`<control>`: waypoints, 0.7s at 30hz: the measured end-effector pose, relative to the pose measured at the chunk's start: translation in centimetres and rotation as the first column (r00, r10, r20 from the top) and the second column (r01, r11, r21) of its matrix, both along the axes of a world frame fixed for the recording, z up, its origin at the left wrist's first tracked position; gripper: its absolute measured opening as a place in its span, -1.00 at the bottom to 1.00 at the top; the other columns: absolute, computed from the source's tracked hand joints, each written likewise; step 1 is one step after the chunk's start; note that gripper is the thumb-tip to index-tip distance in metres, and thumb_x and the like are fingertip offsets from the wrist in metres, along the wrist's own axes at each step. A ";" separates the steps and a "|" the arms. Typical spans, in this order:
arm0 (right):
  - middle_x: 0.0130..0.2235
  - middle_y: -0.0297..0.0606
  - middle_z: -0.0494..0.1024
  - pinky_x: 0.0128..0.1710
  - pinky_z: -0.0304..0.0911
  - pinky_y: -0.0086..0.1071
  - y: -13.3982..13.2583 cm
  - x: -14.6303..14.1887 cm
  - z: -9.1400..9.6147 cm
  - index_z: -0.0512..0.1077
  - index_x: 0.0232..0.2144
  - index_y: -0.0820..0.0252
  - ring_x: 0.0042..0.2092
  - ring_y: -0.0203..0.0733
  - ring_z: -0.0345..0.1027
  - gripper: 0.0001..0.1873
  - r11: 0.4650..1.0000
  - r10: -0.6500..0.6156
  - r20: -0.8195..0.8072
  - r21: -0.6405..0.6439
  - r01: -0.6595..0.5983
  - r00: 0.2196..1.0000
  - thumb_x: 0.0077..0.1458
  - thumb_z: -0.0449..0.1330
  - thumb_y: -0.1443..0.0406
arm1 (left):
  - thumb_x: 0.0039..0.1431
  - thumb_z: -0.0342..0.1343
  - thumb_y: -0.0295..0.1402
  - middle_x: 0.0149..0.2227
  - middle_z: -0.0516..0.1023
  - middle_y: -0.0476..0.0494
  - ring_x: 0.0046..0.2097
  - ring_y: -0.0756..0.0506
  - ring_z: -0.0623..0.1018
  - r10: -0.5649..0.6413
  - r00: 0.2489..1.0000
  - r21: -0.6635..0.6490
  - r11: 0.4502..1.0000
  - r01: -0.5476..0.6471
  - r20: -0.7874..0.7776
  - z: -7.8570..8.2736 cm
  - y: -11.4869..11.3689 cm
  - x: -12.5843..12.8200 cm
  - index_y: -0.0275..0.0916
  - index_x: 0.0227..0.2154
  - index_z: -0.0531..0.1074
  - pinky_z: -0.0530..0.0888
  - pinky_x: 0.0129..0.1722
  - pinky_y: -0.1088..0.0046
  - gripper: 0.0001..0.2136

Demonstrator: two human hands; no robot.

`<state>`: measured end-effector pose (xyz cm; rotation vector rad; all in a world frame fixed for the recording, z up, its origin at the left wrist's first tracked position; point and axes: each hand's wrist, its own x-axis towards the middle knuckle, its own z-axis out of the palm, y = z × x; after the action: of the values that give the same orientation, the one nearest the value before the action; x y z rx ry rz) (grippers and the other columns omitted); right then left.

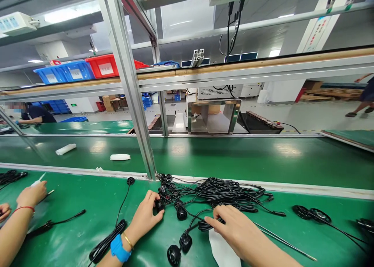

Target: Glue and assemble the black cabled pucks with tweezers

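Observation:
My left hand (146, 214), with a blue wristband and a gold bangle, has its thumb and fingers around a small black round cable head (159, 205) at the edge of the cable pile. My right hand (233, 226) closes on a coiled black cable (205, 225); its fingers partly hide the coil. Two round black heads (185, 242) lie to the left of that hand, and a white sheet (220, 251) shows beneath it. Beyond both hands spreads a tangled pile of black cables (220, 192), with another black round head (181, 211) between the hands.
A co-worker's hand (32, 193) holds a white-tipped thing at far left. Thin metal rods (288, 241) and black rings with cables (320, 215) lie right. An aluminium post (128, 84) rises behind the pile. White rolls (120, 157) lie on the green belt (233, 158).

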<state>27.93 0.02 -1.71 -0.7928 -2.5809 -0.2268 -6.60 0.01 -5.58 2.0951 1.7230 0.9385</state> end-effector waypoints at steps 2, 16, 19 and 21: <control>-0.26 -0.22 0.37 -0.30 -0.02 -0.34 0.2 0.0 -0.3 0.40 -0.03 0.11 -0.31 -0.18 0.15 -0.55 1.000 0.015 -0.049 0.024 -0.014 0.999 0.14 -0.01 0.59 | 0.11 0.15 -0.38 -0.20 0.38 -0.06 -0.28 -0.12 0.51 0.020 1.000 0.013 1.000 -0.020 0.009 0.4 0.5 0.0 -0.13 -0.16 0.38 0.51 -0.25 0.31 -0.79; -0.30 -0.26 0.39 -0.30 0.05 -0.33 -2.3 -2.5 1.7 0.42 -0.14 0.17 -0.32 -0.22 0.15 -0.69 0.992 0.093 -0.122 0.095 -0.081 0.988 0.14 0.10 0.57 | 0.00 0.18 -0.43 -0.13 0.55 -0.16 -0.15 -0.19 0.56 0.076 0.997 -0.049 0.996 -0.074 0.030 -0.7 0.2 -2.1 -0.17 -0.07 0.44 0.55 -0.10 0.18 -0.64; -0.33 -0.28 0.40 -0.30 0.08 -0.31 -3.6 -3.3 3.1 0.42 -0.15 0.18 -0.32 -0.21 0.19 -0.83 0.986 0.123 -0.053 0.123 -0.116 0.991 0.21 0.15 0.46 | 0.07 0.18 -0.32 -0.20 0.55 -0.16 -0.15 -0.23 0.56 0.068 0.997 -0.035 0.997 -0.067 0.025 0.2 -0.5 -2.3 -0.19 -0.16 0.49 0.54 -0.07 0.11 -0.76; -0.36 -0.28 0.41 -0.33 0.09 -0.30 -5.1 -2.6 4.9 0.43 -0.16 0.20 -0.34 -0.21 0.20 -0.87 0.981 0.121 -0.009 0.153 -0.118 0.993 0.29 0.10 0.40 | 0.11 0.18 -0.25 -0.17 0.54 -0.20 -0.12 -0.27 0.56 0.060 0.998 -0.005 0.998 -0.060 0.032 1.0 -1.3 -2.2 -0.20 -0.16 0.48 0.51 -0.04 0.04 -0.75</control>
<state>25.30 -5.04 3.24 -0.5802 -2.5469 -0.3730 -8.78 -1.30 -4.61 2.0251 1.7792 0.9784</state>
